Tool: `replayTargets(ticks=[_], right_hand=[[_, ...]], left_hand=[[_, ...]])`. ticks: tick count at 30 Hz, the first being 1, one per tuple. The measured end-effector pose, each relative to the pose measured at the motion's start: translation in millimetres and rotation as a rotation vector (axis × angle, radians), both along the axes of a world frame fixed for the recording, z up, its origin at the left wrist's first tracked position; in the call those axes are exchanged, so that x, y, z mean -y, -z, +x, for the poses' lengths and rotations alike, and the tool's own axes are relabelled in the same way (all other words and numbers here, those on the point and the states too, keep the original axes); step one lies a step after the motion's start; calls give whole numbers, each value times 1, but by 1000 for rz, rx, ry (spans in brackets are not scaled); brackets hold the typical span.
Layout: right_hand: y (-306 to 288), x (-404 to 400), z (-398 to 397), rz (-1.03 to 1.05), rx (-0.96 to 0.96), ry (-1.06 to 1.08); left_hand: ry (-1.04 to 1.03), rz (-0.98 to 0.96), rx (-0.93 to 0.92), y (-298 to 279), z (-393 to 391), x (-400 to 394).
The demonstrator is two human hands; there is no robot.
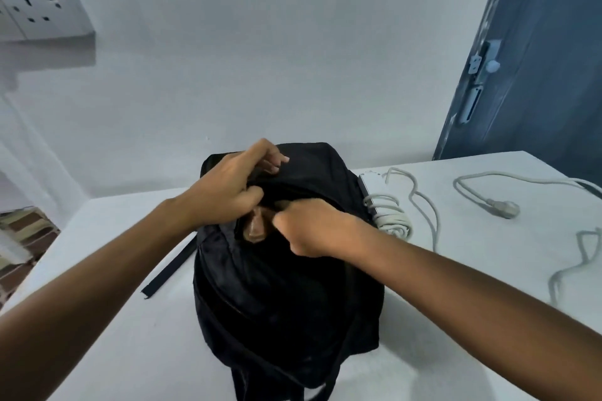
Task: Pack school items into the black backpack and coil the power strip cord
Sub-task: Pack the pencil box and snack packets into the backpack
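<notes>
Two forearms reach in from our near edge over the white tabletop (97,319). Black backpack (280,286), centre, lying flat, one strap (171,267) trailing left. Our right hand (312,228) is curled at the bag's opening, pinching there; what it holds we cannot tell. A brown item (255,226) shows inside. Our left hand (228,185) grips the upper fabric edge. Right of the bag: power strip (369,185), its cord (391,215) partly coiled, plug (503,208) loose. Farther: wall socket (42,6), blue door (537,52).
</notes>
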State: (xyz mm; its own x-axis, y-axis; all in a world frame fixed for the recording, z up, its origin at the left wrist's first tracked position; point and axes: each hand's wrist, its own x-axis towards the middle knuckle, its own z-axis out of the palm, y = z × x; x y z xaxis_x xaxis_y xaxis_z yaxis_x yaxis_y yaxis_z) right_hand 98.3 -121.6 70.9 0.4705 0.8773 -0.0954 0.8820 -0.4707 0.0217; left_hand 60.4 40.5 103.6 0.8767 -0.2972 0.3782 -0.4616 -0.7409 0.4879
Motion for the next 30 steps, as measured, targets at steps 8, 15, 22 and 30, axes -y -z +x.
replayTargets(ticks=[8, 15, 22, 30], right_hand=[[-54, 63, 38, 456, -758, 125], [-11, 80, 57, 18, -542, 329], [12, 88, 50, -2, -394, 299], [21, 102, 55, 306, -621, 345]], left_hand=[[-80, 145, -34, 40, -24, 2], [-181, 274, -244, 58, -31, 18], [-261, 256, -185, 62, -31, 56], [-290, 195, 39, 67, -13, 103]])
